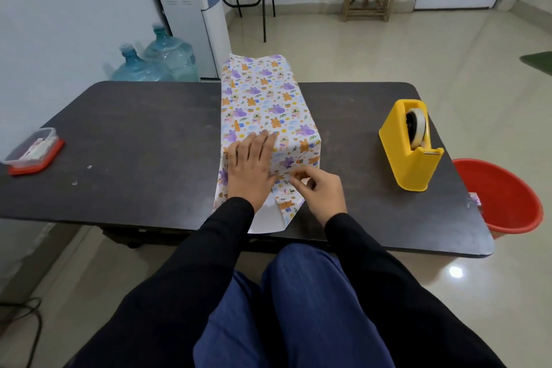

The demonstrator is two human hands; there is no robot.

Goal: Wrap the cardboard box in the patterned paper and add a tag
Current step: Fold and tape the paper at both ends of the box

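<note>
A long box covered in patterned paper (pixel 263 98) with purple and orange animal prints lies lengthwise on the dark table (pixel 134 140). The cardboard is hidden under the paper. My left hand (pixel 254 164) lies flat with straight fingers on the near top edge of the box and presses the paper down. My right hand (pixel 319 191) pinches a folded flap of paper at the near end face. A loose flap (pixel 274 215) with its white underside showing lies on the table below that end. The far end of the paper stands unfolded.
A yellow tape dispenser (pixel 412 146) stands at the right of the table. A clear container on a red lid (pixel 33 152) sits at the left edge. A red bucket (pixel 501 197) stands on the floor at the right. Water bottles (pixel 158 60) stand behind the table.
</note>
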